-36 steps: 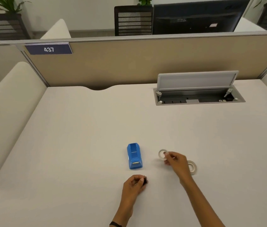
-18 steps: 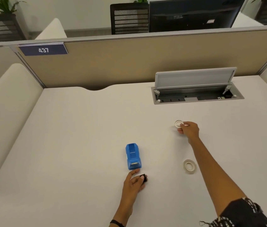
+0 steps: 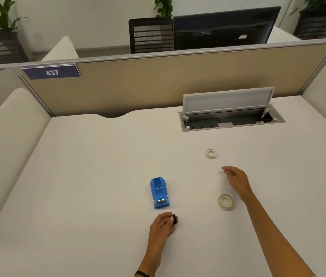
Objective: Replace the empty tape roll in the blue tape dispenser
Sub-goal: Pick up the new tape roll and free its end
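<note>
The left hand (image 3: 163, 224) grips a small black spindle (image 3: 173, 219) just in front of the blue tape dispenser (image 3: 159, 193). The right hand (image 3: 237, 179) hovers empty, fingers loose, between the empty core (image 3: 211, 153) and the new tape roll (image 3: 226, 201), with bare desk (image 3: 90, 176) all around

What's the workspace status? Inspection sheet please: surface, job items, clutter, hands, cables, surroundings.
Surface: pale desk, bare apart from the job's things.
Job's things: blue tape dispenser with an empty bay; small ring lying farther back; larger tape roll lying flat nearer.
Clutter: nothing seen.
Hands: left hand closed on a small black part; right hand open, holding nothing, between the two rings.
Cables: nothing seen; desk cable hatch open.
Surroundings: partition with sign 437, monitor, chair, plants.
</note>
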Demonstrator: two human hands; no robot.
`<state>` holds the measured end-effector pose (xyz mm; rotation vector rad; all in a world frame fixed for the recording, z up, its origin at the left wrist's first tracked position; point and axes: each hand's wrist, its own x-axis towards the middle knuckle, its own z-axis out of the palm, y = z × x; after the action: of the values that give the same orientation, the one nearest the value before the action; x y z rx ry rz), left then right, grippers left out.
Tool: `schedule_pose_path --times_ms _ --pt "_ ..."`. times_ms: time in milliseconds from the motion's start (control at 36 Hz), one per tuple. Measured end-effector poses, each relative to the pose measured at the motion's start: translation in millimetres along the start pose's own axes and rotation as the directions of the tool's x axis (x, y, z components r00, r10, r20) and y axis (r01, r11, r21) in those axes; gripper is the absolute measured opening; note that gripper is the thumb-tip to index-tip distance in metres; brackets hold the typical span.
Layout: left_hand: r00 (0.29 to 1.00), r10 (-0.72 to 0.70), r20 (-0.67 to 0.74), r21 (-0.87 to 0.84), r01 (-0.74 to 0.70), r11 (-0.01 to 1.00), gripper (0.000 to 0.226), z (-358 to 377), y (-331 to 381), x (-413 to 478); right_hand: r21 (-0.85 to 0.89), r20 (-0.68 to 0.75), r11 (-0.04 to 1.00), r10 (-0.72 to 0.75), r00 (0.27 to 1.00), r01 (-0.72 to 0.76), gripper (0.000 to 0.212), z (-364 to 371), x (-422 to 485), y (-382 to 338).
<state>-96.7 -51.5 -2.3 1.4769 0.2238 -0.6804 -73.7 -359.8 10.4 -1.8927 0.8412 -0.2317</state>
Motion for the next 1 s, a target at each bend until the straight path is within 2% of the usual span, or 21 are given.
schedule_pose_path --times_ms 56,222,333,472,556,694,750,861,1000 --pt "1.000 0.004 0.004 -0.008 -0.004 1.000 0.013 0.2 -0.9 -1.7 -0.008 0.044 0.999 -0.041 0.998 0.041 0.031 -3.8 -12.4 6.5" --pt "1.000 0.001 0.004 -0.023 -0.001 1.000 0.015 0.5 -5.9 -7.4 -0.037 0.240 0.993 -0.102 0.965 0.115 0.067 -14.8 -47.5 21.4" --pt "1.000 0.015 0.010 -0.048 -0.015 0.999 0.014 -1.6 -9.2 -10.9 -0.049 0.329 0.987 -0.127 0.936 0.151 0.058 -18.7 -72.3 26.5" --pt "0.998 0.046 0.036 -0.064 -0.044 0.997 0.015 -3.9 -10.8 -12.5 -0.107 0.412 0.962 -0.188 0.891 0.252 0.071 -22.0 -94.4 32.6" --pt "0.997 0.060 0.051 -0.066 -0.057 0.996 0.015 -5.0 -11.4 -13.7 -0.115 0.360 0.952 -0.227 0.905 0.285 0.063 -18.4 -105.9 34.2" --pt "0.994 0.089 0.057 -0.059 -0.086 0.995 0.016 -6.4 -14.2 -15.6 -0.072 0.208 0.968 -0.221 0.953 0.241 0.050 -8.3 -119.2 37.4" --pt "0.993 0.104 0.058 -0.057 -0.101 0.993 0.016 -6.8 -15.2 -16.8 -0.076 0.199 0.966 -0.228 0.953 0.247 0.050 -5.1 -121.0 38.3" --pt "0.991 0.119 0.064 -0.053 -0.115 0.992 0.017 -7.9 -16.7 -16.9 -0.129 0.203 0.954 -0.241 0.949 0.270 0.064 -0.2 -123.9 39.5" --pt "0.986 0.143 0.089 -0.040 -0.140 0.989 0.020 -11.2 -19.4 -16.1 -0.227 0.233 0.922 -0.262 0.936 0.314 0.061 4.3 -123.9 38.3"
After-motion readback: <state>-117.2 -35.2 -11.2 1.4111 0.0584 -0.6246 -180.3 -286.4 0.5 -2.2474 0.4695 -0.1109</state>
